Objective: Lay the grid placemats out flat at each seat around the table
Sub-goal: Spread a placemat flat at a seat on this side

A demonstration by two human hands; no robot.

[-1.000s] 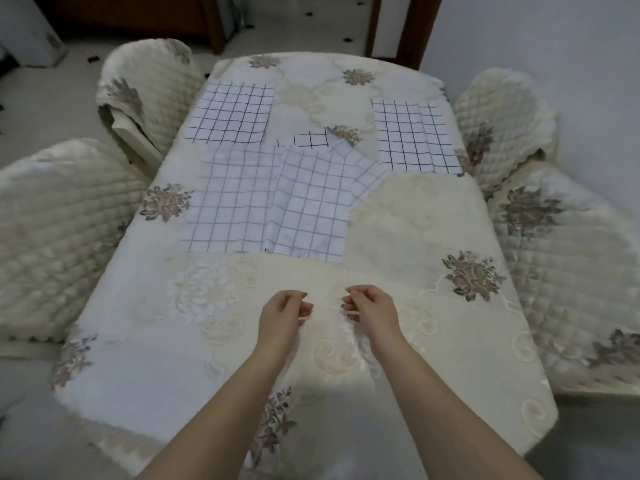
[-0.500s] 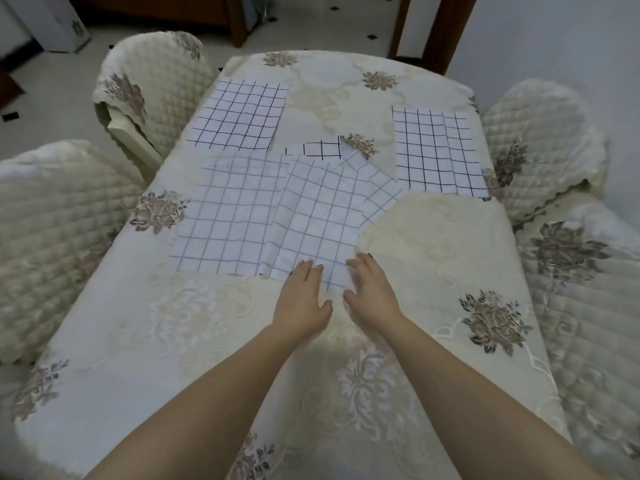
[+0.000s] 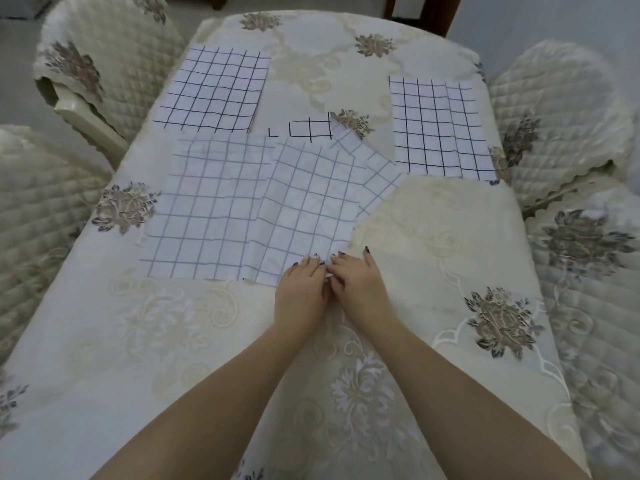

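Two grid placemats lie flat at far seats: one far left (image 3: 214, 88), one far right (image 3: 440, 126). In the middle of the table several more overlap in a loose pile: a pale-grid mat on the left (image 3: 207, 209), a top mat (image 3: 304, 209) angled over it, another (image 3: 377, 171) poking out to the right, and a bold-grid strip (image 3: 311, 128) behind. My left hand (image 3: 301, 292) and my right hand (image 3: 360, 285) meet side by side at the top mat's near edge, fingers curled on the cloth, a bit of it bunched between them.
The table (image 3: 450, 237) wears a cream floral cloth. Quilted chairs stand at far left (image 3: 104, 57), near left (image 3: 34, 209), far right (image 3: 561, 116) and near right (image 3: 588, 271). A dark wooden post (image 3: 446, 12) rises behind the far edge.
Both hands reached forward from the bare cloth to the pile. Half a second ago they lay flat at the top mat's near edge; now their fingers are curled on it, closer together.
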